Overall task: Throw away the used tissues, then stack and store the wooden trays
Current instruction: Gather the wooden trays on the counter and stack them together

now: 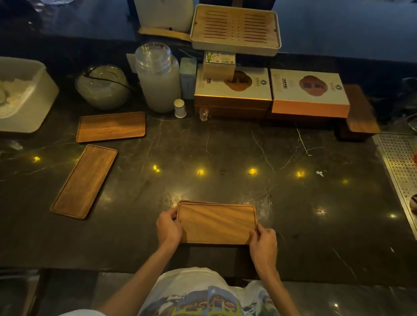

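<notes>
A small stack of wooden trays [217, 223] lies on the dark marble counter [227, 159] right in front of me; another tray's edge shows under the top one. My left hand [169, 226] grips the stack's left end and my right hand [264, 242] grips its right end. Two single wooden trays lie to the left: one [111, 127] flat near the back, one [84, 180] angled closer to me. A white bin [39, 98] at the far left holds crumpled white tissues [4, 94].
Along the back stand a glass bowl [102, 86], a tall glass jar [157, 77], a small white pot [180, 108], boxed goods [309, 93] and a slatted tea tray [236, 29]. A dark wooden block [359, 111] and a perforated metal drain tray [406, 179] sit at the right.
</notes>
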The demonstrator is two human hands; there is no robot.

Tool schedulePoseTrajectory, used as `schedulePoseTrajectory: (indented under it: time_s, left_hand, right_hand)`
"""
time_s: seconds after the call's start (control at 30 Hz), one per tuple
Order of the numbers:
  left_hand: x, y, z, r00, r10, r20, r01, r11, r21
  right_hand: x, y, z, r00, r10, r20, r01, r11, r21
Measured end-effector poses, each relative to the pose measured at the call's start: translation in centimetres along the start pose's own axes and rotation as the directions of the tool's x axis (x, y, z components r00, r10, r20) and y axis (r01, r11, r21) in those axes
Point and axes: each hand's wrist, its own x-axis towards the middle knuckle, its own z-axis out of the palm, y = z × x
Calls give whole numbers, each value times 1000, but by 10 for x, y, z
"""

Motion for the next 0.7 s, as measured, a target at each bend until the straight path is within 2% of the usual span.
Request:
schedulePoseTrajectory:
  time_s: [0.4,0.57,0.7]
  left_hand:
    - [5,5,-3,997,72,25,-74,992,97]
    - [6,5,-5,989,137,45,-142,980,139]
    - [7,4,-9,991,117,58,-124,984,126]
  right_hand:
    - [1,4,7,999,10,-45,-11,1000,-17]
    - [-1,6,9,997,29,-68,-27,999,34]
    - [-3,7,10,996,37,-78,-33,998,59]
